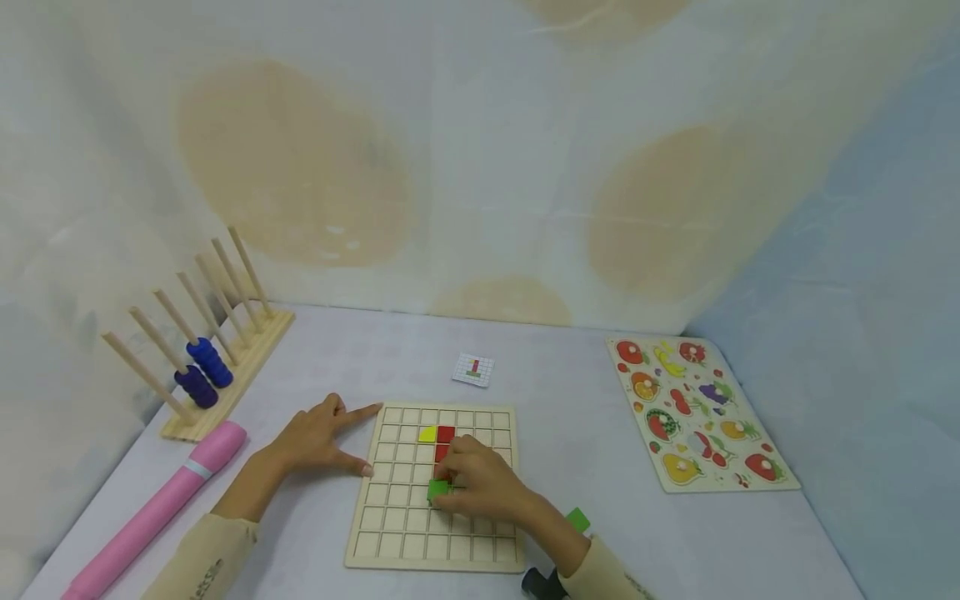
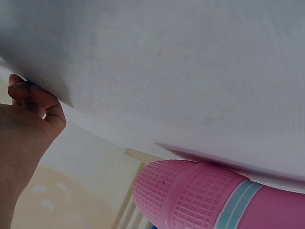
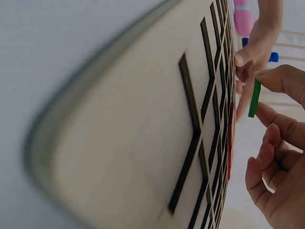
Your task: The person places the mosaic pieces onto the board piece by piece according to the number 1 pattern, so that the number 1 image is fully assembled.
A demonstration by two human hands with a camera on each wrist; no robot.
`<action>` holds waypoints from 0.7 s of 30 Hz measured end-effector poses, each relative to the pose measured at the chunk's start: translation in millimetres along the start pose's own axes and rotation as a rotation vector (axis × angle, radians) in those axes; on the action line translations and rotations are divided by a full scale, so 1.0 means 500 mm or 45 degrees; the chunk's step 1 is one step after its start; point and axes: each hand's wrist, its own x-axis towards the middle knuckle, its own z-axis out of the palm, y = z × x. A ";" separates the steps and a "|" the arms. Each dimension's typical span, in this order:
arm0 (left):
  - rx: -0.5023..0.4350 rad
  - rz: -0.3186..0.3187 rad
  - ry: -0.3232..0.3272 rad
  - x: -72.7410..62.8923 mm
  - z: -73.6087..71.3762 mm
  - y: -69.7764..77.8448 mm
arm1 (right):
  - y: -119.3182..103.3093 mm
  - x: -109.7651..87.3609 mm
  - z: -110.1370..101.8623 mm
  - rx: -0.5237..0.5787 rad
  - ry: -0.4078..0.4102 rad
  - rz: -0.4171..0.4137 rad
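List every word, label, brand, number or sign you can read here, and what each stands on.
None can be read with certainty.
Left sleeve: dark lettering, too blurred to read.
Right sleeve: small dark marks, too small to read.
Small card: a grid with coloured squares; no lettering can be made out.
Grid board: no lettering visible.

The person's left hand (image 1: 317,437) has its thumb and index finger stretched wide apart, while the other fingers are bent. The right hand (image 1: 483,479) makes a pinch with thumb and index finger, its remaining fingers curled. Both forearms (image 1: 249,487) reach forward and inward.
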 end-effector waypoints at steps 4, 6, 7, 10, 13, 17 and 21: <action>0.008 0.003 0.001 0.001 0.000 -0.002 | -0.012 0.013 0.009 -0.097 -0.032 -0.012; 0.016 0.003 0.001 0.002 0.001 -0.003 | -0.017 0.018 0.013 -0.133 -0.053 -0.009; 0.017 0.001 0.000 0.002 0.001 -0.003 | -0.019 0.019 0.015 -0.152 -0.060 -0.010; 0.009 0.003 0.001 0.003 0.000 -0.002 | -0.025 0.023 0.020 -0.203 -0.074 -0.021; 0.010 0.002 0.003 0.003 0.000 -0.002 | -0.028 0.025 0.028 -0.240 -0.068 -0.048; 0.019 0.001 0.003 0.004 0.001 -0.004 | -0.029 0.024 0.038 -0.285 -0.039 -0.072; 0.015 -0.001 0.003 0.003 0.002 -0.004 | -0.029 0.022 0.043 -0.323 -0.002 -0.088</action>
